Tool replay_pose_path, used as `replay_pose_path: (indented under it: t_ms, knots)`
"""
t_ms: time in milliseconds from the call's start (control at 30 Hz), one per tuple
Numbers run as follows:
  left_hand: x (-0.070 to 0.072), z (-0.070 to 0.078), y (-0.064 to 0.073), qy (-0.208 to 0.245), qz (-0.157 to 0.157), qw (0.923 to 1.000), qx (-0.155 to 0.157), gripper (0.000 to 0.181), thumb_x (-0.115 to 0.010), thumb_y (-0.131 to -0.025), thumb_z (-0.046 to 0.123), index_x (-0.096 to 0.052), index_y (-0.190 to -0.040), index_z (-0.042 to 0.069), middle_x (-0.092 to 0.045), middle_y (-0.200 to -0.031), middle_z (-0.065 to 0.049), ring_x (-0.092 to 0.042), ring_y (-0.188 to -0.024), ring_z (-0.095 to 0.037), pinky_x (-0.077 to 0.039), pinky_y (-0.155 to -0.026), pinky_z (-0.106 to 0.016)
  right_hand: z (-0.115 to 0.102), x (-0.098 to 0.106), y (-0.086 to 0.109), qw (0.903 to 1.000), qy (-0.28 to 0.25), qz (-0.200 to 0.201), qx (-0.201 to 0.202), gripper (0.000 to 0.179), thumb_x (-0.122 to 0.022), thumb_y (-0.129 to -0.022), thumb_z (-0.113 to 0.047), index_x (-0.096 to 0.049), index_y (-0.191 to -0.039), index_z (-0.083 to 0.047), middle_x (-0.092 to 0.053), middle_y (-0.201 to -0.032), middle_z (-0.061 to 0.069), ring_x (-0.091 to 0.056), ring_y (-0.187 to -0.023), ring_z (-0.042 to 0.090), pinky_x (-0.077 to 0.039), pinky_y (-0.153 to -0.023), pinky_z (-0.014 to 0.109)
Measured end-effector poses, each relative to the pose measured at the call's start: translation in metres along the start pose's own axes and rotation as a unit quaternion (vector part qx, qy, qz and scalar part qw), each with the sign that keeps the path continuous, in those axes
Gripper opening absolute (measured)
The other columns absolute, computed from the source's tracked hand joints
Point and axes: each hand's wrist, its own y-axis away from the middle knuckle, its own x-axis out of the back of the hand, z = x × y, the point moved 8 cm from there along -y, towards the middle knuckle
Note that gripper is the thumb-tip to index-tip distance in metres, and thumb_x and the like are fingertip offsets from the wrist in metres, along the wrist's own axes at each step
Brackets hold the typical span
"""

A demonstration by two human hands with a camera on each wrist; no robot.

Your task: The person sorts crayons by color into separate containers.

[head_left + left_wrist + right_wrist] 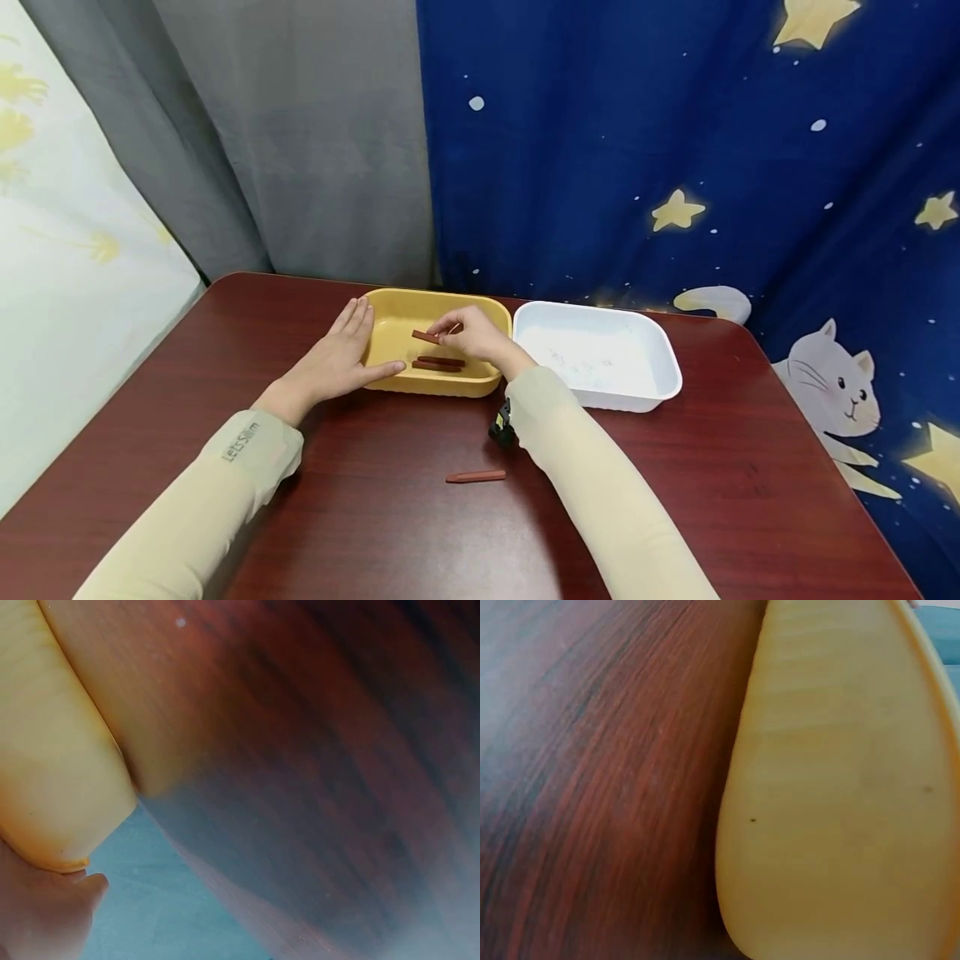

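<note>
My left hand (pixel 337 350) lies with straight fingers along the left end of the yellow tray (pixel 390 382), its thumb over the near rim. In the left wrist view part of that hand (pixel 45 907) shows against the outside of the tray (pixel 60 742). Over the inside of the tray, my right hand (pixel 476 335) pinches a brown crayon (pixel 424 337) at its right end. Two more brown crayons (pixel 438 366) lie side by side on the tray's floor below it. The right wrist view holds mostly the tray's outer wall (pixel 832 780); the pinching fingers are hidden there.
A white tray (pixel 600 396) with faint marks on its floor stands right beside the yellow one. One brown crayon (pixel 476 477) lies on the dark red wooden table (pixel 375 517), nearer to me. Grey and blue curtains (pixel 570 167) hang behind the table's far edge.
</note>
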Motion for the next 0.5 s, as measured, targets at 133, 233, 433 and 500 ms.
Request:
replay_pose_path:
  t_ms: [133,233,433,500]
  knots:
    - [-0.001,0.001,0.000,0.001,0.000,1.0000,-0.002,0.115,-0.053,-0.088,0.073,-0.007,-0.156,-0.008,0.002,-0.166,-0.021,0.002,-0.155,-0.038,-0.014,-0.124,-0.054,0.008,-0.005,-0.005,0.9999,0.000,-0.009,-0.012,0.019,-0.064,-0.090,0.003,-0.075,-0.106,0.001,-0.074,-0.107,0.016,-0.061,-0.083,0.012,-0.047,-0.071,0.016]
    - [-0.002,0.001,0.000,0.002,-0.001,1.0000,-0.001,0.115,-0.053,-0.088,0.073,-0.006,-0.156,-0.007,0.002,-0.167,-0.021,0.002,-0.155,-0.039,-0.014,-0.123,-0.055,0.012,-0.008,-0.007,0.9997,-0.005,-0.015,-0.019,0.019,-0.065,-0.090,0.003,-0.075,-0.105,0.002,-0.073,-0.108,0.016,-0.060,-0.082,0.010,-0.046,-0.070,0.015]
    - [-0.001,0.000,0.000,-0.002,-0.001,1.0000,-0.001,0.114,-0.053,-0.088,0.072,-0.006,-0.156,-0.007,0.002,-0.167,-0.021,0.003,-0.155,-0.037,-0.015,-0.123,-0.055,0.016,-0.010,-0.010,0.9994,-0.004,-0.023,-0.027,0.018,-0.065,-0.090,0.003,-0.075,-0.104,0.002,-0.074,-0.107,0.017,-0.058,-0.082,0.010,-0.046,-0.070,0.015]
    - [0.000,0.000,-0.001,-0.003,-0.001,1.0000,-0.002,0.114,-0.053,-0.088,0.072,-0.006,-0.156,-0.007,0.002,-0.167,-0.021,0.003,-0.155,-0.038,-0.015,-0.124,-0.055,0.019,-0.010,-0.011,0.9991,0.003,-0.023,-0.035,0.018,-0.065,-0.090,0.003,-0.076,-0.104,0.002,-0.074,-0.106,0.016,-0.058,-0.084,0.010,-0.046,-0.072,0.016]
